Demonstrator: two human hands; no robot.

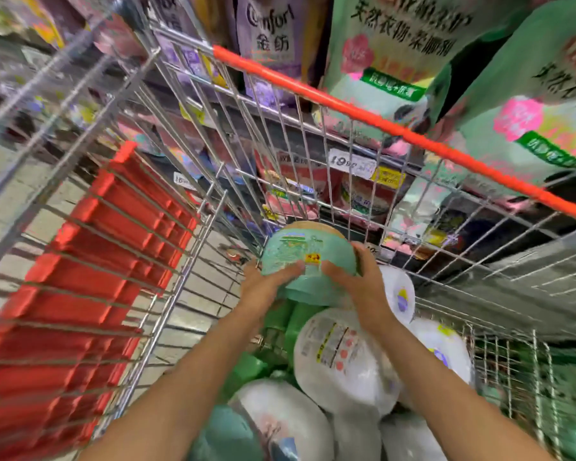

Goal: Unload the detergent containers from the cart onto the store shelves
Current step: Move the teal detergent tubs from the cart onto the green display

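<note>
Head view: left hand (263,291) and right hand (363,287), fingers curled round green detergent container (305,261), beside cart wall (351,141).

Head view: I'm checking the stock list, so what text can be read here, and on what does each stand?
"Comfort" and "金纺": purple pouch on the shelf.
"天然衣物·柔顺剂": green pouch beside it.
"19": white price tag; the rest is blurred.
Label on the held teal container: too blurred to read.
</note>
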